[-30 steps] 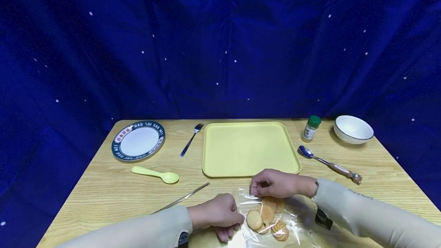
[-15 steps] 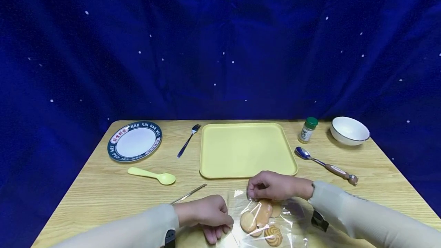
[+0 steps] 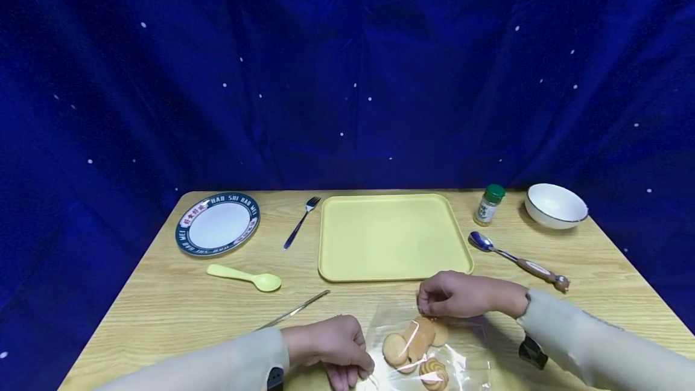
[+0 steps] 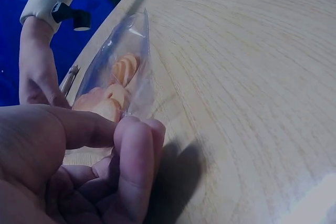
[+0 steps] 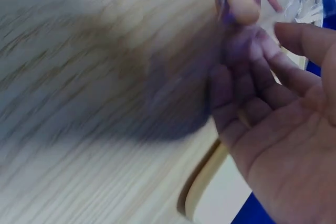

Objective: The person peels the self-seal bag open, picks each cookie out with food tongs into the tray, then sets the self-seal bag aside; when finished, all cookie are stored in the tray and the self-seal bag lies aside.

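Observation:
A clear plastic bag (image 3: 461, 362) of cookies (image 3: 418, 340) lies on the wooden table at the front, with round, oblong and swirled cookies inside. At the bag's left edge, my left hand (image 3: 336, 349) pinches the film between thumb and forefinger; the left wrist view shows the thumb and forefinger (image 4: 139, 129) meeting at the bag's corner. My right hand (image 3: 467, 295) is over the bag's far edge, fingers bent loosely beside the cookies. In the right wrist view a gap parts the thumb from the other fingers (image 5: 252, 72), which are close to the film.
Behind the bag lies a yellow tray (image 3: 393, 237). Left of it are a fork (image 3: 301, 223), a yellow spoon (image 3: 244, 276), a patterned plate (image 3: 218, 224) and a thin metal utensil (image 3: 295, 309). To the right are a green-capped jar (image 3: 489, 205), a bear-handled spoon (image 3: 518, 260) and a white bowl (image 3: 556, 206).
My right hand has left the bag's far left corner and shifted right along its far edge. My left hand has moved slightly left and toward me, keeping its pinch; the bag lies flatter.

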`<state>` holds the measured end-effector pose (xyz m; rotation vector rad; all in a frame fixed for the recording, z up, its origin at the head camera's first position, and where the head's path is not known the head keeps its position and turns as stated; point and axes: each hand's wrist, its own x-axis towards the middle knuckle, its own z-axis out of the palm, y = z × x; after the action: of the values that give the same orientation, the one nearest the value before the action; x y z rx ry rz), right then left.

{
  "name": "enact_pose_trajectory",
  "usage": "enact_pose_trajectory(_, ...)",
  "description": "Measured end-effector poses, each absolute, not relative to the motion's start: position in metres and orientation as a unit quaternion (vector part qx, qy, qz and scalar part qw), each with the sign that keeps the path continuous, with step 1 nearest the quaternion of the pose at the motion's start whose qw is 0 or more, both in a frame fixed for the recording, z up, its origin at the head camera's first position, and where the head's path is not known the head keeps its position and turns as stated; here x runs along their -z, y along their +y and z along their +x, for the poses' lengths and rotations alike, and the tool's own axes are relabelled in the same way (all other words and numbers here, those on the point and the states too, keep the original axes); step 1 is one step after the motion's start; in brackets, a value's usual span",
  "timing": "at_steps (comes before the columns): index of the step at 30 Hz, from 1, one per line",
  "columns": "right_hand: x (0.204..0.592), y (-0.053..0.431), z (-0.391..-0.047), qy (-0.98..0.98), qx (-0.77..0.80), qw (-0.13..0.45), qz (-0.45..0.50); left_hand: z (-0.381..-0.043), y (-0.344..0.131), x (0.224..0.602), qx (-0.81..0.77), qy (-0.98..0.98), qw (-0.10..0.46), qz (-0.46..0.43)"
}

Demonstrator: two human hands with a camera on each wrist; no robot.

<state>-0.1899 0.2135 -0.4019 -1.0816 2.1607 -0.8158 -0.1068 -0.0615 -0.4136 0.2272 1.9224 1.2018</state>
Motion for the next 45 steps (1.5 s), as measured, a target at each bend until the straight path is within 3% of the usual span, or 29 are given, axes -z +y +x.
enact_pose_trajectory(11, 0.398, 0.229, -0.193, 0.809, 0.285, 0.329, -0.395, -0.101, -0.062, 0.414, -0.435, 0.789, 0.421, 0.102)
enact_pose_trajectory(19, 0.398, 0.225, -0.195, 0.83, 0.263, 0.272, -0.41, -0.1, -0.063, 0.413, -0.431, 0.784, 0.429, 0.125)
enact_pose_trajectory(29, 0.397, 0.244, -0.195, 0.848, 0.24, 0.252, -0.399, -0.096, -0.064, 0.411, -0.4, 0.824, 0.381, 0.125)
enact_pose_trajectory(37, 0.399, 0.255, -0.193, 0.848, 0.243, 0.232, -0.41, -0.102, -0.066, 0.397, -0.337, 0.862, 0.322, 0.201)
enact_pose_trajectory(41, 0.4, 0.256, -0.193, 0.846, 0.252, 0.233, -0.408, -0.105, -0.059, 0.4, -0.4, 0.852, 0.29, 0.176)
enact_pose_trajectory(45, 0.4, 0.256, -0.193, 0.844, 0.258, 0.239, -0.404, -0.107, -0.053, 0.409, -0.478, 0.819, 0.293, 0.122)
